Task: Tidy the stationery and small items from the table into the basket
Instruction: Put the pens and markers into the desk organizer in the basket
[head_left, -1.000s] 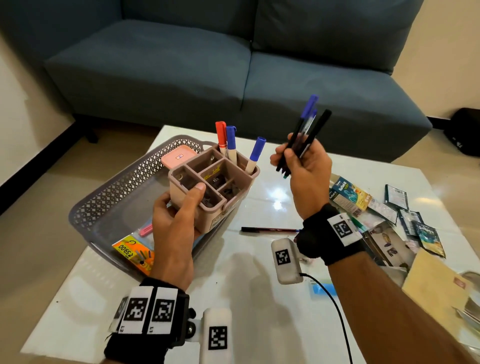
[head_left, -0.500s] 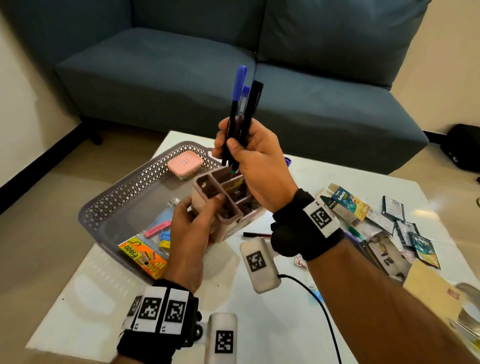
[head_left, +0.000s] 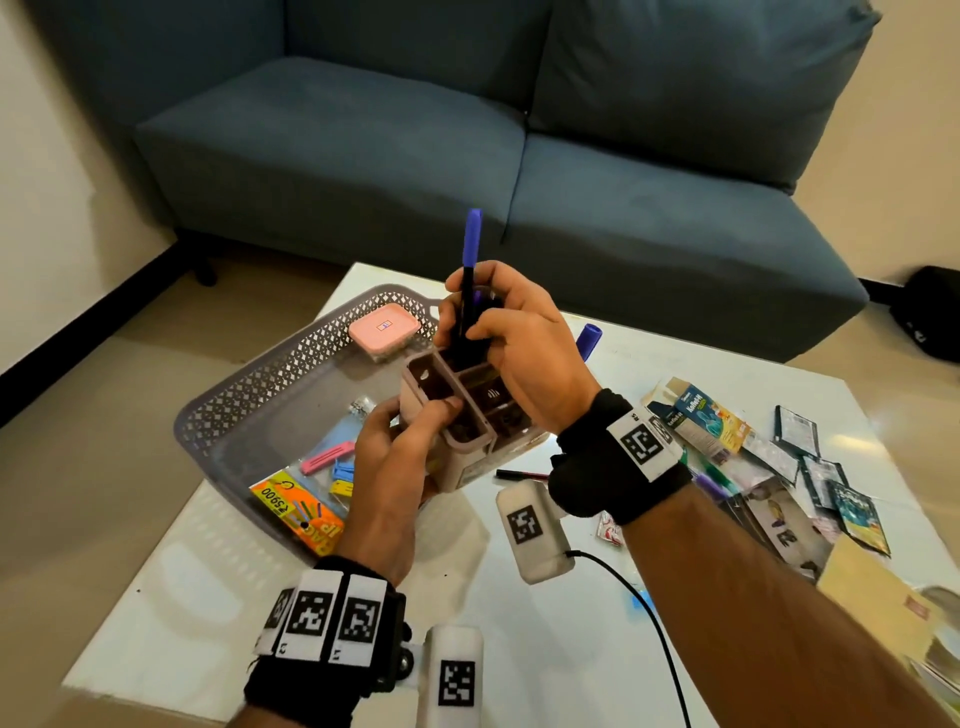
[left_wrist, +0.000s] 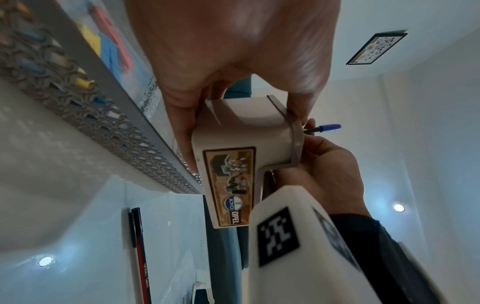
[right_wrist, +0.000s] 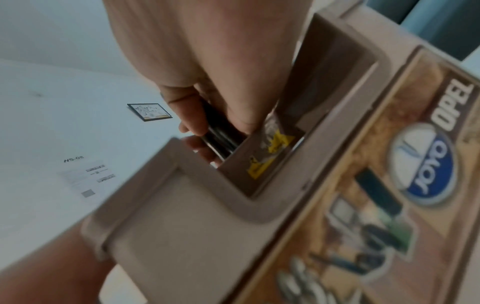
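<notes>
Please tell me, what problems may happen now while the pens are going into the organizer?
The left hand holds the pen organizer tilted at the basket edge, so it may tip. The right hand lowers a bundle of pens together; one might catch the divider. A red pen on the table could be forgotten.

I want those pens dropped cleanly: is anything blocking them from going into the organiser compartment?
Nothing visible does. The right hand holds the dark pens with their lower ends already inside a far compartment of the beige plastic desk organiser.

Left hand (head_left: 400, 457) gripping, thumb up; right hand (head_left: 511, 348) curled, pinching
</notes>
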